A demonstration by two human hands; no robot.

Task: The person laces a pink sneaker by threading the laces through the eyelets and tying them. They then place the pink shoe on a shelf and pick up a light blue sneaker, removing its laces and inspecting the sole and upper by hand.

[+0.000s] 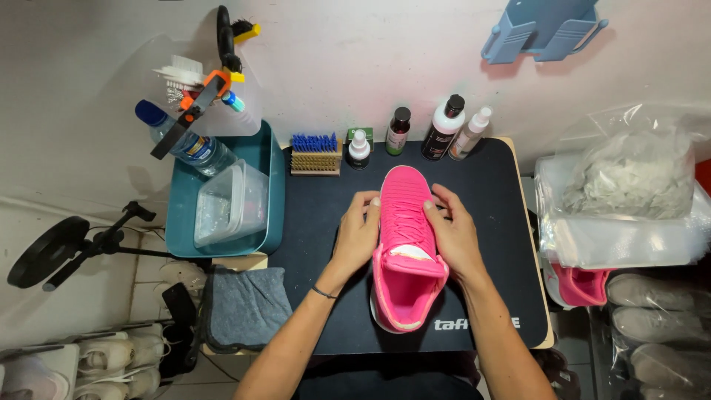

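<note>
Hands first, from the head view, the only one I have. My left hand (pixel 358 231) lies against the left flank of a bright pink shoe (pixel 404 244), fingers curled over the laces, and my right hand (pixel 453 233) presses the other flank in the same way, so I have the shoe grasped between both palms. A thin dark band sits on my left wrist.

I see the shoe sole-down on the dark work mat (pixel 318 222), near its middle, toe pointing away from me toward the wall and heel opening toward me. A pale patch shows at the tongue, just above the opening.

Along the far edge of the mat I make out a brush with blue bristles (pixel 315 154), a small white-capped bottle (pixel 359 149), a dark bottle (pixel 398 131), a taller black-and-white bottle (pixel 444 127) and a slim spray bottle (pixel 470 133), all upright and well apart from the shoe.

To my left sits a teal tub (pixel 222 244) holding a clear plastic container (pixel 231 204) and a water bottle (pixel 185 141). A grey cloth (pixel 248 307) lies below the tub. On my right, a clear bin (pixel 615 244) carries a bag of pale material, and a second pink shoe (pixel 581 285) shows beneath it.
</note>
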